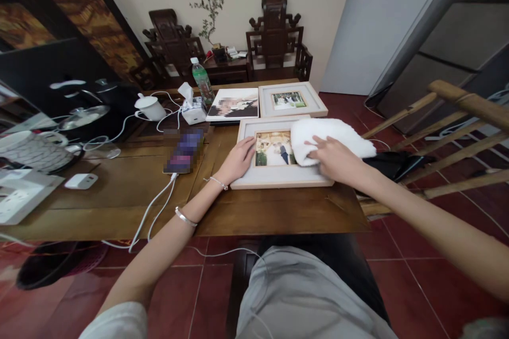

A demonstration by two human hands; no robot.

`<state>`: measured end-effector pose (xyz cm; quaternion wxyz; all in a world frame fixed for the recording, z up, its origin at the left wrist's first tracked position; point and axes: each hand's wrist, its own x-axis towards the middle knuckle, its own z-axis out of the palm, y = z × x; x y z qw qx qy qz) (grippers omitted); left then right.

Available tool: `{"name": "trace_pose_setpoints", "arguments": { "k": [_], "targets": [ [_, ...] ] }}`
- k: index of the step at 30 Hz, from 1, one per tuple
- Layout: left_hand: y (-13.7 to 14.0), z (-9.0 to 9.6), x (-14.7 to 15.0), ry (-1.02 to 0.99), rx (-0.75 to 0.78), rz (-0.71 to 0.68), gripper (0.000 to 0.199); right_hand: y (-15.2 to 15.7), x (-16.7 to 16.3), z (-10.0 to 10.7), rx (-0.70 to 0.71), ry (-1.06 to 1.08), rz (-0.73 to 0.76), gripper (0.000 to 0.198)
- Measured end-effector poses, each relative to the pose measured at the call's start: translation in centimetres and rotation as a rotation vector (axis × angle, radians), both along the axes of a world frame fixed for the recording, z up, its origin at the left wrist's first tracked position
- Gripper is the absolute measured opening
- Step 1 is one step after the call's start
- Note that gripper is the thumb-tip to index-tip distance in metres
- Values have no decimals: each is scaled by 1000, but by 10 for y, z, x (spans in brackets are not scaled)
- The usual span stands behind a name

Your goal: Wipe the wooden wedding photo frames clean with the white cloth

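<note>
A light-coloured picture frame (274, 179) with a wedding photo (273, 149) lies face up near the table's front edge. My left hand (238, 160) rests over its left rim, fingers lying flat on the border; the thumb is hard to make out. On the frame's right side, my right hand (332, 159) has its fingers bent into a fluffy white towel (338, 135). The towel covers the photo's right edge and hangs past the frame. Behind it lie a second picture frame (312, 106) and a white-edged photo panel (230, 105).
A green-labelled bottle (202, 82), tissue box (193, 111) and white lidded cup (151, 108) stand behind. Left are a phone (183, 152) on a white cable, a charger (81, 181) and a power strip (26, 196). A wooden chair (457, 90) stands at the right.
</note>
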<state>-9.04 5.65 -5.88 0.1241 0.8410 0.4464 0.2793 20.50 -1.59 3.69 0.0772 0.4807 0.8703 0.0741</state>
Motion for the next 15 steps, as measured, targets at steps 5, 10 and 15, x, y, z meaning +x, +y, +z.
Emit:
{"name": "trace_pose_setpoints", "arguments": {
  "k": [5, 10, 15],
  "targets": [
    [0, -1, 1, 16, 0, 5, 45, -60, -15, 24, -229, 84, 6, 56],
    [1, 0, 0, 21, -1, -12, 46, -59, -35, 21, -292, 172, 65, 60],
    [0, 1, -1, 20, -8, -13, 45, 9, -39, -9, -109, 195, 6, 69]
  ]
}}
